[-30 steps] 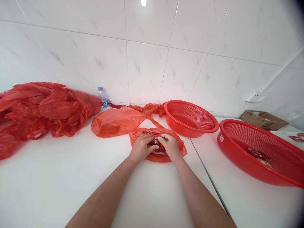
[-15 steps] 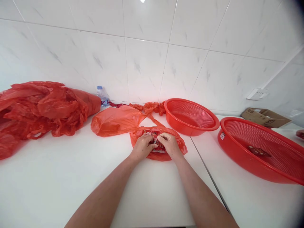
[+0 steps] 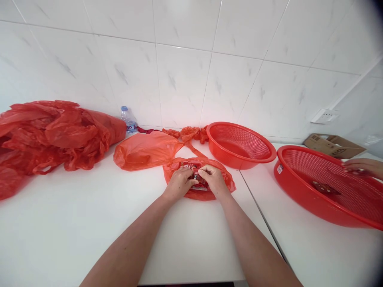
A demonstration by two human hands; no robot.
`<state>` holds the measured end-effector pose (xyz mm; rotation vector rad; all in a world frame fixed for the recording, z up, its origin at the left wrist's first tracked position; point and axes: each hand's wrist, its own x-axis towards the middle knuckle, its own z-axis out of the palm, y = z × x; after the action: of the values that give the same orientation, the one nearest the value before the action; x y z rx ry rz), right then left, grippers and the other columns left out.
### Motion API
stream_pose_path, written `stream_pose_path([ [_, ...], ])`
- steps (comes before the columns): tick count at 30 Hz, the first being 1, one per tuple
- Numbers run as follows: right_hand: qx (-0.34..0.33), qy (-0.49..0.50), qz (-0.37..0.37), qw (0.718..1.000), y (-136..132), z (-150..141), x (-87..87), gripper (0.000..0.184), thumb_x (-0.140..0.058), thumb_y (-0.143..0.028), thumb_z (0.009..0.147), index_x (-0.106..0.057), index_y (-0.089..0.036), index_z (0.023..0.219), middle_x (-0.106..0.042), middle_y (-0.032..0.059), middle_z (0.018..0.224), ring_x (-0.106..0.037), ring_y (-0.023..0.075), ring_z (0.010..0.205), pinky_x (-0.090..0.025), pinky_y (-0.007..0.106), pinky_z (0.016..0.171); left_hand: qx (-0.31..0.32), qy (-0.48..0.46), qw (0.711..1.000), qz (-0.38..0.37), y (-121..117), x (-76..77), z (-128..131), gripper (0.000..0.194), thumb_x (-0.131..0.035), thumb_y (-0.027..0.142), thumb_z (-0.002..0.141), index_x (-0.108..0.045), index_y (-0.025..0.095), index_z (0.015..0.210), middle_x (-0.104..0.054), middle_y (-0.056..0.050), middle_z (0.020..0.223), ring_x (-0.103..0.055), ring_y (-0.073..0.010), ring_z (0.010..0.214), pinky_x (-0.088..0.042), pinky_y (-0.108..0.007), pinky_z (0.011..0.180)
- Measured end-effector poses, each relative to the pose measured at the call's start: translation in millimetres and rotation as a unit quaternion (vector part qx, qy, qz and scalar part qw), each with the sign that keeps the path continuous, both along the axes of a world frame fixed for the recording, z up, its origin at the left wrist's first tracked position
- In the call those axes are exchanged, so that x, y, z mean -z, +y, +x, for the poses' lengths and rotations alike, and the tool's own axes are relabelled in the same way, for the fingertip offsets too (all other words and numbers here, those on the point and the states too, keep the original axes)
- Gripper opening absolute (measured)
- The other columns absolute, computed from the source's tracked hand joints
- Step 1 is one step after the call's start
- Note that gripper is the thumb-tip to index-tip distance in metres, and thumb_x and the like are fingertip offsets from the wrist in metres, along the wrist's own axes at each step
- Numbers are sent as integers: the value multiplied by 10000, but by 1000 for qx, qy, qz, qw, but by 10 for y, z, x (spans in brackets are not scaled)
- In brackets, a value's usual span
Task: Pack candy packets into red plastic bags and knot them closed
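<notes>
In the head view a red plastic bag (image 3: 194, 195) lies opened on the white table, with red printed packets (image 3: 189, 165) in it. My left hand (image 3: 180, 182) is closed over the bag, thumb and fingers pinching a small dark red printed packet (image 3: 196, 175) from the left. From the right, my right hand (image 3: 214, 179) pinches the same packet's edge between thumb and forefinger. Both hands stay low over the bag, and the fingers partly hide the packet. An orange-red plastic bag (image 3: 146, 150) lies flat just behind, to the left.
Crumpled red bags (image 3: 56, 135) are heaped at the left near a water bottle (image 3: 128, 119). A red sieve basket (image 3: 239, 145) stands behind right; a larger basket (image 3: 305, 199) holds a brown-red packet (image 3: 325, 187). Another person's hand (image 3: 362, 165) reaches over it. A carton (image 3: 335, 145) stands behind.
My hands have barely moved, keeping hold of the small packet. In the large basket, a pale item seen earliest is gone. Another person's hand has come in over that basket from the right.
</notes>
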<state>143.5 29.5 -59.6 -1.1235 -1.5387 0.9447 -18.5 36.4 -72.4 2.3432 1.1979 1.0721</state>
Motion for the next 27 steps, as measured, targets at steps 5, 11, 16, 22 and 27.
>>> stream_pose_path([
  [5,21,-6,17,1000,-5,-9,3,198,-546,-368,784,-562,-197,684,-541,-34,642,-489,121,615,-403,235,595,-1,-30,999,20,-1,13,-39,145,-659,321,761,-616,190,807,-616,-27,822,-555,-180,798,-445,-306,715],
  [11,93,-40,39,994,3,-12,11,166,-530,-346,780,-642,-226,803,-664,-7,799,-597,165,754,-465,279,715,-84,-44,995,40,56,69,-120,221,-532,306,851,-656,218,1011,-660,-50,988,-580,-201,948,-469,-367,864],
  [16,147,-94,66,982,42,32,62,244,-460,-289,820,-677,-282,930,-691,-15,979,-616,167,928,-459,304,860,-115,61,990,63,98,122,-142,279,-518,167,824,-650,204,1067,-633,-78,1133,-551,-227,1051,-443,-399,935],
  [22,155,-97,60,981,81,50,106,295,-414,-266,838,-674,-267,978,-681,-15,1043,-602,152,995,-439,288,911,-129,127,983,27,81,129,-129,401,-577,190,789,-579,183,1191,-582,-115,1232,-521,-263,1119,-426,-418,943],
  [27,184,-128,39,974,85,60,105,301,-415,-303,843,-663,-254,1006,-675,19,1059,-594,188,1004,-426,340,915,-120,120,985,32,101,124,-151,270,-497,163,839,-655,195,1055,-647,-86,1130,-574,-228,1023,-441,-394,915],
])
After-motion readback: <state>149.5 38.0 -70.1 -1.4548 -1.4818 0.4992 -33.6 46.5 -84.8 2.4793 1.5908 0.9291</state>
